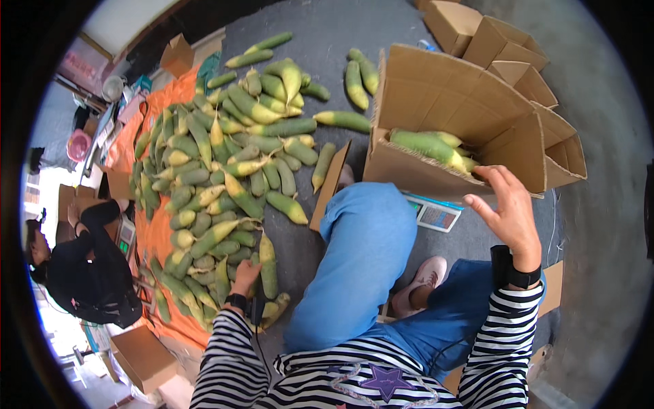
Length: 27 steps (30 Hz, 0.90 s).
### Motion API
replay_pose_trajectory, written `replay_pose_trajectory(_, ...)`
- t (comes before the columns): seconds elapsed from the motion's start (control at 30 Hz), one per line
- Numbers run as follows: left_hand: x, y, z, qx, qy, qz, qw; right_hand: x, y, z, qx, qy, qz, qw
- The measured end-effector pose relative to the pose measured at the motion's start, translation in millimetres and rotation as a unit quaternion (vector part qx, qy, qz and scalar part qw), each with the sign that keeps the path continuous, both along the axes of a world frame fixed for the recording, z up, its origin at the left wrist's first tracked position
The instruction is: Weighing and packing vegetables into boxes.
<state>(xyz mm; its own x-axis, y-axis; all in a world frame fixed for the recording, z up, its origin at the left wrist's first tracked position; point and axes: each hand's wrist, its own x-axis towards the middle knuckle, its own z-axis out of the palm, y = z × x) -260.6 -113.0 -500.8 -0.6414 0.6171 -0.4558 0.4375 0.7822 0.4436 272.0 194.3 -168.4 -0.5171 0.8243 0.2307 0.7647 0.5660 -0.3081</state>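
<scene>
Left grip [246,275]: down at the near-right edge of the radish pile [194,176], fingers curled; can't tell if it's holding one. Long green radish [268,271] sits just right of it, contact unclear. Right grip [509,217]: thumb and fingers spread, fingertips at the near rim of the cardboard box [449,88]. Boxed radishes [426,146] lie inside, just far-left of those fingertips.

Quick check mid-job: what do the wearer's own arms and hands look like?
The left hand and right hand are gloveless. Black-and-white striped sleeves cover both arms. Black bands circle both wrists: the left band has a thin dark cable nearby; the right band carries a black block.
</scene>
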Motion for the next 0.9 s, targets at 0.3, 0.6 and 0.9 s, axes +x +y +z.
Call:
replay_pose_trajectory(0.3,-47.8,84.0,-20.2,0.177,0.077,0.027,0.981,-10.1,-0.3,-0.8,-0.052,-0.088,-0.039,0.994)
replay_pose_trajectory(0.6,-91.4,195.4,-68.2,0.149,-0.123,0.333,0.923,-16.7,4.5,7.6,-0.092,-0.131,-0.028,0.987)
replay_pose_trajectory(0.9,0.5,175.8,35.8,0.293,-0.271,0.206,0.893,-13.6,11.0,5.6,-0.053,-0.126,-0.012,0.991)
